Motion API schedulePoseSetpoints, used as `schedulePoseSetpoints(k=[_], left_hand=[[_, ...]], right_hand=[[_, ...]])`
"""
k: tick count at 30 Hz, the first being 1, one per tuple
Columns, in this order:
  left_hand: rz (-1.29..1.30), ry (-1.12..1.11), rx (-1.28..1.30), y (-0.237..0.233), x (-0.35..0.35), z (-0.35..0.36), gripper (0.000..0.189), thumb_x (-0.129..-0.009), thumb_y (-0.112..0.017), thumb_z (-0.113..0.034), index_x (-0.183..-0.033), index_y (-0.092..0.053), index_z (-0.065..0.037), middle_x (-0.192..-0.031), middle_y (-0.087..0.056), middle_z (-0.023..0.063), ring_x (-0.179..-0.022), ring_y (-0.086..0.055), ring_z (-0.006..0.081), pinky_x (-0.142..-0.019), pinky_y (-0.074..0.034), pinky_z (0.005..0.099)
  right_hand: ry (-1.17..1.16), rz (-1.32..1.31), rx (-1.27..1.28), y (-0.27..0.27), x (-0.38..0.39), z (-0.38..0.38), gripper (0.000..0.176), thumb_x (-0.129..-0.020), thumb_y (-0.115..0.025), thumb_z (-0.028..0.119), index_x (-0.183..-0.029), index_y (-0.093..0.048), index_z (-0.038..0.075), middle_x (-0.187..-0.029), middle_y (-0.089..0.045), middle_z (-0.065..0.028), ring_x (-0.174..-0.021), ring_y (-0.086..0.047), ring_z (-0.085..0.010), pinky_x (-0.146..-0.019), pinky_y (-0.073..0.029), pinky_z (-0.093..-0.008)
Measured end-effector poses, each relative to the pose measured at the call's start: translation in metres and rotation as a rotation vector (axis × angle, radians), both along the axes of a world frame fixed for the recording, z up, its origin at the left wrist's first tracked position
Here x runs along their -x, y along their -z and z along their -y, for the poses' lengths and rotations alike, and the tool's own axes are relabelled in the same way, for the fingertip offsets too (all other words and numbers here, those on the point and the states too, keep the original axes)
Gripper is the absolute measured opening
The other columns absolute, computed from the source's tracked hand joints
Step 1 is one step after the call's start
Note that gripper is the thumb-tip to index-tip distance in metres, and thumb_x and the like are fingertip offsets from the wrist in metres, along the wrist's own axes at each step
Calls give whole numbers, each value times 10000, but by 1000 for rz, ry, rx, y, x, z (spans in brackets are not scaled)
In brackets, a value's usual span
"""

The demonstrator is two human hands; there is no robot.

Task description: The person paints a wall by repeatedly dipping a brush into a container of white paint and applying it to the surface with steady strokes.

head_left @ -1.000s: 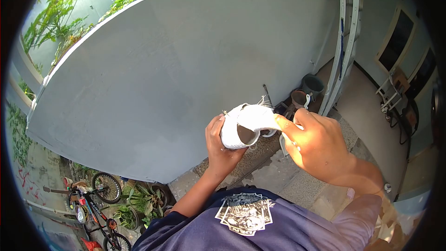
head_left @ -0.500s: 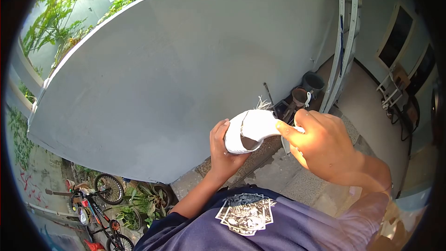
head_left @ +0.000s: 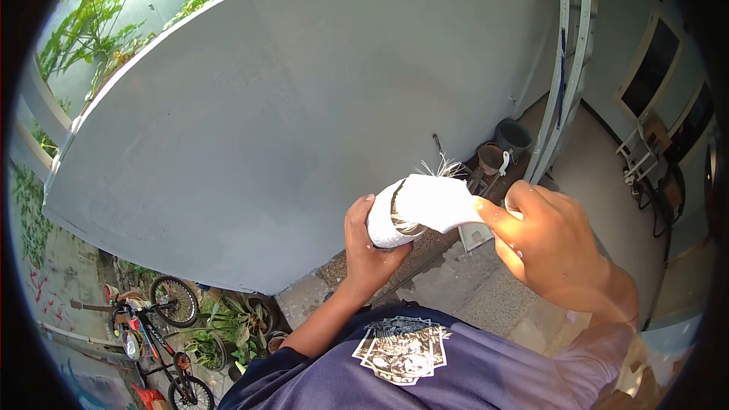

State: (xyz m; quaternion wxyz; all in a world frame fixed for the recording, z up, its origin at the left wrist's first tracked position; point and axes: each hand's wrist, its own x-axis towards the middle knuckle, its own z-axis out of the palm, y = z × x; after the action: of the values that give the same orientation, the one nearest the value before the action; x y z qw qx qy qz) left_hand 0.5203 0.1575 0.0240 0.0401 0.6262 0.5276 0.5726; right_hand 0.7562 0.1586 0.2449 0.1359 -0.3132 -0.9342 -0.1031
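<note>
Gripping a white roll (head_left: 382,220), the left hand (head_left: 370,258) holds it above the floor (head_left: 448,279), in front of a grey wall (head_left: 281,121), as the right hand (head_left: 554,243) pinches its loose strip (head_left: 440,203); a firm hold and even tension should limit fraying.

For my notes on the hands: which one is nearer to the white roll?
Left. The left hand grips the roll; the right hand is farther off, to its right, pinching the strip extending from it.
</note>
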Motion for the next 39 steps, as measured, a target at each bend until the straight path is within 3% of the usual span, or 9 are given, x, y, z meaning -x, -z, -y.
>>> schedulePoseSetpoints(k=[4, 11, 16, 19, 21, 23, 31, 36, 39], left_hand=[[3, -5, -20, -2, 2, 0, 910, -644, -864, -95, -1406, -373, -20, -1337, -489, 201, -1229, -543, 350, -1040, -442, 436], [124, 43, 73, 2, 6, 2, 956, -691, -882, -84, -1435, -286, -13, -1327, -488, 168, -1214, -558, 260, -1025, -458, 386], [304, 156, 67, -8, 5, 2, 949, -710, -895, -98, -1424, -274, -23, -1310, -518, 153, -1206, -573, 245, -1019, -467, 377], [354, 196, 77, -10, 9, 1, 952, -708, -904, -105, -1418, -276, -23, -1305, -532, 148, -1211, -573, 238, -1017, -469, 375], [389, 218, 83, -9, 12, -1, 957, -705, -909, -108, -1418, -275, -23, -1306, -535, 146, -1214, -571, 235, -1019, -469, 375], [425, 252, 63, -6, 15, -3, 970, -698, -920, -148, -1421, -291, -3, -1300, -521, 171, -1226, -567, 254, -1023, -468, 386], [411, 106, 99, 5, 43, 3, 958, -698, -923, -182, -1413, -309, -9, -1296, -518, 164, -1216, -562, 249, -1024, -461, 385], [401, -10, 109, 6, 81, 16, 972, -692, -938, -166, -1413, -303, -23, -1284, -540, 138, -1206, -562, 226, -1016, -457, 377], [387, -59, 101, 7, 110, 26, 973, -695, -938, -180, -1415, -304, -21, -1294, -530, 140, -1208, -560, 228, -1019, -456, 380]], right_hand=[[3, -86, 66, -2, -8, 1, 519, -688, -809, 64, -1192, -689, 91, -820, -497, -63, -732, -578, -213, -592, -465, -368], [81, -292, 174, 6, -17, -9, 471, -709, -783, 22, -1169, -725, 101, -814, -537, -79, -647, -549, -226, -582, -444, -350], [26, -628, 648, 32, -27, -35, 349, -872, -718, 56, -1219, -695, 23, -775, -584, -16, -665, -515, -94, -602, -408, -257], [22, -867, 901, 65, -26, -48, 316, -931, -681, 103, -1221, -679, -22, -788, -583, 29, -691, -498, -54, -613, -405, -233], [65, -876, 969, 83, -24, -55, 333, -936, -677, 126, -1230, -668, -32, -820, -606, 20, -687, -489, -49, -614, -409, -223], [18, -1069, 1187, 103, -21, -66, 333, -956, -650, 135, -1241, -657, -37, -798, -588, 10, -674, -470, -51, -600, -399, -222], [-264, -1423, 1419, 140, 39, -104, 341, -1010, -508, 200, -1233, -540, -57, -859, -603, -81, -690, -505, -111, -630, -433, -274], [-62, -1387, 1385, 174, 87, -135, 304, -1005, -547, 147, -1216, -530, -71, -794, -581, -51, -568, -452, -65, -479, -370, -233], [-5, -1341, 1373, 174, 118, -147, 331, -985, -604, 111, -1251, -520, -69, -811, -598, -55, -590, -464, -39, -465, -348, -205]])
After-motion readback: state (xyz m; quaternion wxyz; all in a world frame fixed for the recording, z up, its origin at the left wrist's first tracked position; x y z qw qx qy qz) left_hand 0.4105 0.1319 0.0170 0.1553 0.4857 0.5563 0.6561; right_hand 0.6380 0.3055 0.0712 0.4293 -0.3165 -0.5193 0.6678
